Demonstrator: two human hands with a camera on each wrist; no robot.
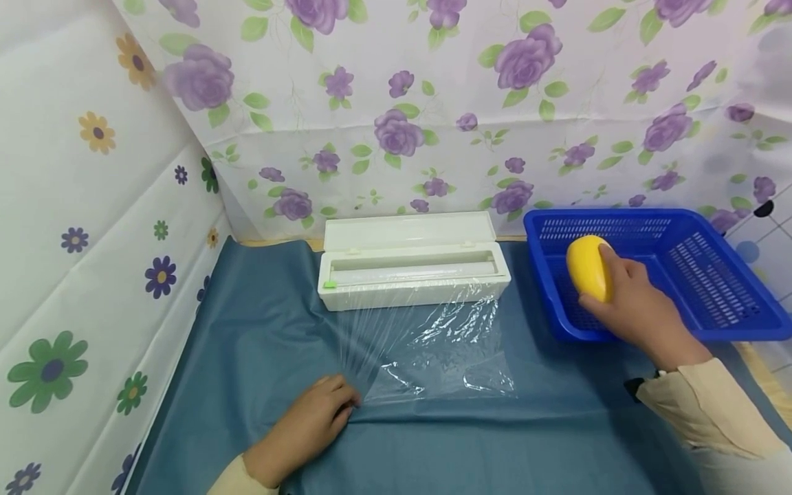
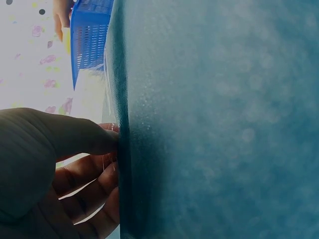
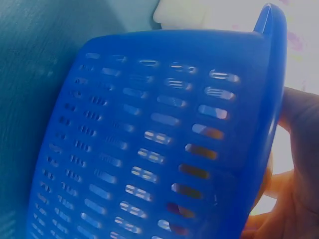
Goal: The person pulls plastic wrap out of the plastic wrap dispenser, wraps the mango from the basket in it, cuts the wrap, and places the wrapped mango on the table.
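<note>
A white cling film dispenser box (image 1: 414, 295) stands at the back of the table, its lid (image 1: 408, 232) raised and a roll (image 1: 414, 273) inside. Clear cling film (image 1: 433, 350) stretches from it toward the front over the cloth. At the film's front left corner is my left hand (image 1: 312, 423), pinching the film edge between thumb and fingers, as the left wrist view shows. My right hand (image 1: 643, 309) grips a smooth yellow oval, mango-like object (image 1: 588, 267) above the left part of a blue plastic basket (image 1: 730, 333). The basket's slotted wall (image 3: 164, 119) partly hides this hand in the right wrist view.
A dark teal cloth (image 1: 260, 309) covers the table. Behind it hangs a white sheet with purple flowers (image 1: 399, 134), and another flowered sheet (image 1: 80, 275) borders the left side. The basket reaches the table's right edge.
</note>
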